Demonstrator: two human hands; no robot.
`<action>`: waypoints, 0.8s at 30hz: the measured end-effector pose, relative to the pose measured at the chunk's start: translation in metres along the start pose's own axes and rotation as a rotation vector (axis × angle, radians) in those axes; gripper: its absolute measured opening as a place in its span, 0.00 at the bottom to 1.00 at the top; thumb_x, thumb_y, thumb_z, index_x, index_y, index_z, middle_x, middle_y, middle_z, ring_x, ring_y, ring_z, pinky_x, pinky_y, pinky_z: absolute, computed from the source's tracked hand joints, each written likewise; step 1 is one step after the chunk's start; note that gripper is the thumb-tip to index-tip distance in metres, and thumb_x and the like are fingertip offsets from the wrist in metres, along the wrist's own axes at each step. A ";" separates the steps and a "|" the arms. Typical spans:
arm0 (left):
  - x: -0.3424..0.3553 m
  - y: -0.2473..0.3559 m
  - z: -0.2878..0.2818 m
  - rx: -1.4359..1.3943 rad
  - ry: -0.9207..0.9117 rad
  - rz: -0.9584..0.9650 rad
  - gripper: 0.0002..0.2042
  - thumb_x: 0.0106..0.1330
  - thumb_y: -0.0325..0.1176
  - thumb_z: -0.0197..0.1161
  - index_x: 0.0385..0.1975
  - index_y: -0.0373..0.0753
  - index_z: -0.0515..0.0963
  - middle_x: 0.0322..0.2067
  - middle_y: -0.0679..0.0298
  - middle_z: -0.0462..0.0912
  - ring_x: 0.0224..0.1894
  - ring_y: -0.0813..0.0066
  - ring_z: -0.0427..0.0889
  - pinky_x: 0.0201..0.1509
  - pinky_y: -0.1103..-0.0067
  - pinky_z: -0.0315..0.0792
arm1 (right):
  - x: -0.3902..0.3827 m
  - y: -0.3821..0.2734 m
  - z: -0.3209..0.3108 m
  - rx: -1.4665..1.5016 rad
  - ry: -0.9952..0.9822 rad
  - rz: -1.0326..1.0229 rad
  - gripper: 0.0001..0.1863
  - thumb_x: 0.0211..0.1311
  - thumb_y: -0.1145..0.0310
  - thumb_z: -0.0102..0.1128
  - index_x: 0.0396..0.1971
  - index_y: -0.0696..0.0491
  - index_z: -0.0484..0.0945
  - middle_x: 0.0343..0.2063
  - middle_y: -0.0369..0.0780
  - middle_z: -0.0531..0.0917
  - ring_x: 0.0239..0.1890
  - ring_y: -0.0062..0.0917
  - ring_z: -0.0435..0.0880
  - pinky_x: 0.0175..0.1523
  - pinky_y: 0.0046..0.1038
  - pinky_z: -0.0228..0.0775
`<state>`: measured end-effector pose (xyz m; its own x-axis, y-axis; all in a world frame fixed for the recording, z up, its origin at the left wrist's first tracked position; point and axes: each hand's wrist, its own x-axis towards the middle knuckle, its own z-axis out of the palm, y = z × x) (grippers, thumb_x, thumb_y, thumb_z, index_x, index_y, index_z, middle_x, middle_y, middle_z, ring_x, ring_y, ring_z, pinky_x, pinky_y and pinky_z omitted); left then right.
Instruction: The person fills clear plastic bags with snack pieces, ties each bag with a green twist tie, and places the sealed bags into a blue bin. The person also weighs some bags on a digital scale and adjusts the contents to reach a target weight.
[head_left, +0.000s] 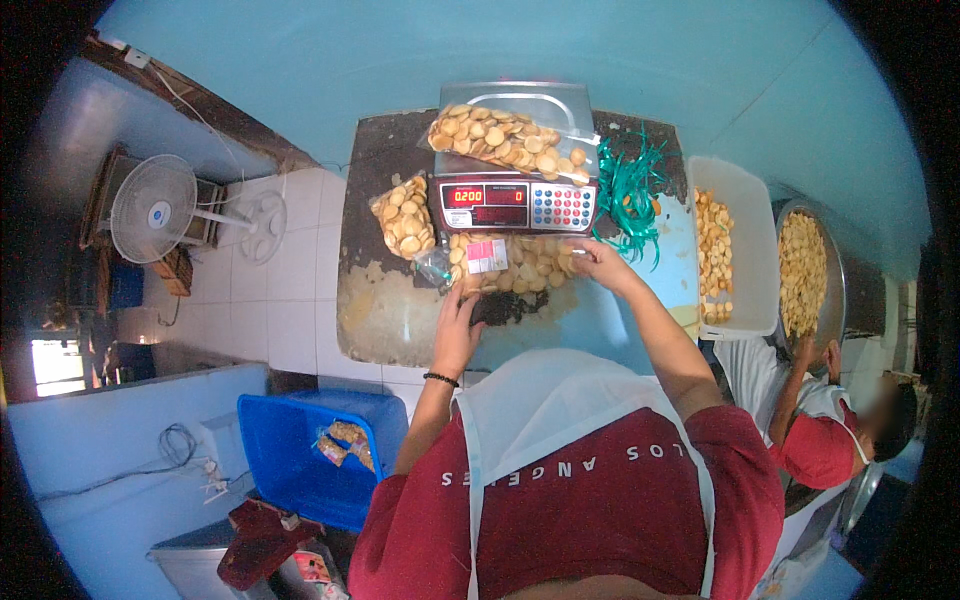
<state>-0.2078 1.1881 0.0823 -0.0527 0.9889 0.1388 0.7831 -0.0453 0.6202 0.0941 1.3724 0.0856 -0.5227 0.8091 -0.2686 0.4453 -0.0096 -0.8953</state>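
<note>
A clear plastic bag of round, flat, golden biscuits (525, 265) lies on the worn table in front of a digital scale (485, 208). A pink and white label sits near its left end. My right hand (607, 268) pinches the right end of this bag. At the lower left edge of the bag, my left hand (457, 325) touches it with fingers stretched out and apart. Another bag of biscuits (505, 140) rests on the scale's pan, tilted, its right end flat. A third filled bag (405, 215) leans beside the scale's left side.
Green ribbon ties (628, 190) are heaped right of the scale. Farther right stand a white tub (765, 240) and a metal basin (838, 285) of biscuits, where a co-worker's hands (815, 355) reach in. A blue bin (290, 450) with small packets and a fan (155, 210) are at left.
</note>
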 end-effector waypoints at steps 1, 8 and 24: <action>-0.004 0.000 -0.002 -0.008 0.009 -0.007 0.26 0.52 0.25 0.71 0.55 0.39 0.75 0.66 0.50 0.64 0.66 0.45 0.64 0.70 0.63 0.62 | 0.001 -0.005 -0.005 -0.095 -0.016 0.034 0.22 0.61 0.74 0.62 0.56 0.55 0.76 0.39 0.36 0.85 0.39 0.23 0.83 0.47 0.25 0.74; -0.003 0.020 -0.030 -0.065 0.021 -0.031 0.17 0.57 0.26 0.69 0.47 0.38 0.79 0.61 0.51 0.71 0.64 0.48 0.69 0.67 0.63 0.65 | 0.042 -0.070 -0.046 -0.465 0.675 -0.446 0.11 0.58 0.68 0.63 0.40 0.56 0.80 0.34 0.47 0.83 0.40 0.42 0.82 0.45 0.39 0.73; 0.087 0.143 -0.071 -0.562 0.245 0.046 0.49 0.42 0.34 0.82 0.64 0.36 0.57 0.57 0.50 0.70 0.61 0.56 0.71 0.64 0.66 0.68 | -0.060 -0.345 -0.012 -1.078 0.434 -1.271 0.14 0.50 0.63 0.62 0.40 0.39 0.80 0.33 0.28 0.81 0.38 0.21 0.82 0.48 0.32 0.70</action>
<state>-0.1445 1.2574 0.2373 -0.2196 0.9261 0.3068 0.3449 -0.2205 0.9124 -0.0192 1.3345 0.4147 -0.7679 0.0858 0.6347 0.2847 0.9334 0.2183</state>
